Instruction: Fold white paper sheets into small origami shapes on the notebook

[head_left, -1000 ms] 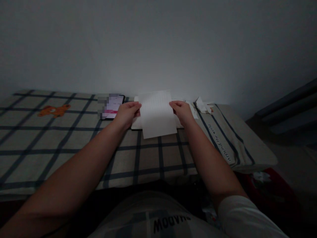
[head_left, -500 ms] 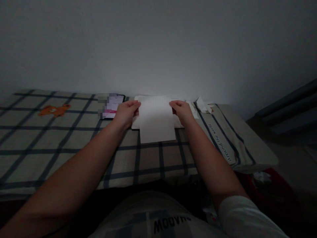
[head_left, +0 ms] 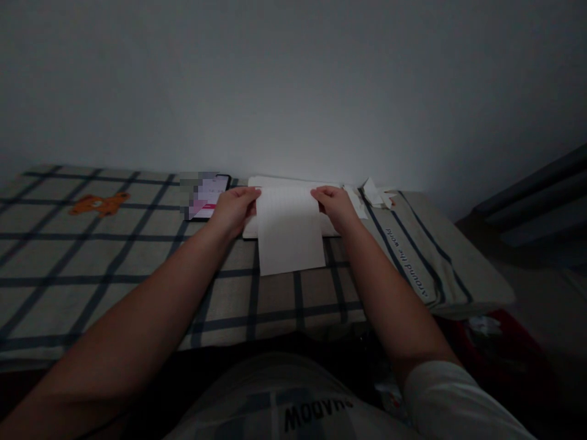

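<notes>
Nearest the camera, a pale shirt with dark lettering (head_left: 318, 415) fills the bottom of the view; both bare forearms run forward from it over a checked bedcover (head_left: 137, 269), beige with dark blue lines.

Between the two hands lies a sheet of white paper (head_left: 290, 235). Left hand (head_left: 233, 208): fingers closed on the sheet's left edge near its far corner, thumb tip toward the paper. Right hand (head_left: 337, 205): pinching the opposite edge at the same height. Judgement: a symmetric two-corner grip keeps the far edge straight and taut while the near part lies down flat on the cover.

Sheet appearance: plain white, faintly ruled, roughly rectangular, longer toward the camera than across. Near edge slightly skewed to the checks. No crease visible in this dim light; whether it is single or doubled I cannot tell.

Under the hands and the far half of the sheet sits a wider white pad or stack (head_left: 298, 183), showing past both wrists. Judgement: it serves as a firm backing on the soft bed.

Just left of the left hand, a phone (head_left: 211, 195) lies face up, screen lit. Right of the right hand, crumpled or folded paper scraps (head_left: 373, 192) rest near the wall. Far left of the left hand, an orange bear motif (head_left: 98, 203) on the cover. Beyond everything, a bare grey wall (head_left: 293, 91).
</notes>
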{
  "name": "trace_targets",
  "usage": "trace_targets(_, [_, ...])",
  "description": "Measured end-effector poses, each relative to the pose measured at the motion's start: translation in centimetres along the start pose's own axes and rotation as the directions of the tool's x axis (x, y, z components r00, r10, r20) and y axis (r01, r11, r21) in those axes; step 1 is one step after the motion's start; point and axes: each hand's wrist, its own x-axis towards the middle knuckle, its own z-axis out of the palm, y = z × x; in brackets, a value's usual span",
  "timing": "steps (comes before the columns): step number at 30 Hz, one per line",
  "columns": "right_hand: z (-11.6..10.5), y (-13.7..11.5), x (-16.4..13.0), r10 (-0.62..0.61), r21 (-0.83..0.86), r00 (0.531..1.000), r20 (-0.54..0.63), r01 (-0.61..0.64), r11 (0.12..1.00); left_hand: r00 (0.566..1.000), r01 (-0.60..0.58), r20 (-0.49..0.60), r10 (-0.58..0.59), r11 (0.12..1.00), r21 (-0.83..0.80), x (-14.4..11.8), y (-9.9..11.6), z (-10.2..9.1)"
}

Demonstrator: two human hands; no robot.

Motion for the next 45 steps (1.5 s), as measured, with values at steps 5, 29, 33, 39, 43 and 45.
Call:
trace_targets(5, [0.1,-0.3,-0.2,0.038,0.034,0.998,-0.039,-0.037,0.999,0.998,0.044,-0.031,-0.046,0.997,-0.065,0.3,-0.2,0.0])
trace_targets(29, [0.0,0.0,0.2,0.016,-0.043,0.998,-0.054,-0.019,0.999,0.996,-0.058,-0.064,0.06,0.998,0.027,0.6,-1.0,-0.3])
trace_targets(33, [-0.1,0.2,0.3,0.006,-0.027,0.998,-0.056,-0.007,1.0,0.994,0.02,0.109,-0.018,1.0,-0.017,0.0,-0.7,-0.2])
trace_targets(39, [0.1,0.0,0.1,0.025,0.002,0.999,-0.04,-0.025,1.0,0.995,0.024,0.094,-0.024,1.0,-0.001,0.2,-1.1,-0.4])
trace_targets(43, [0.2,-0.1,0.0,0.036,-0.007,0.999,-0.035,-0.037,0.999,0.998,0.0,0.069,-0.001,1.0,0.005,0.6,-1.5,-0.7])
trace_targets(45, [0.2,-0.1,0.0,0.048,-0.004,0.998,-0.033,-0.048,0.999,0.998,-0.002,0.065,0.002,1.0,0.01,0.6,-1.5,-0.7])
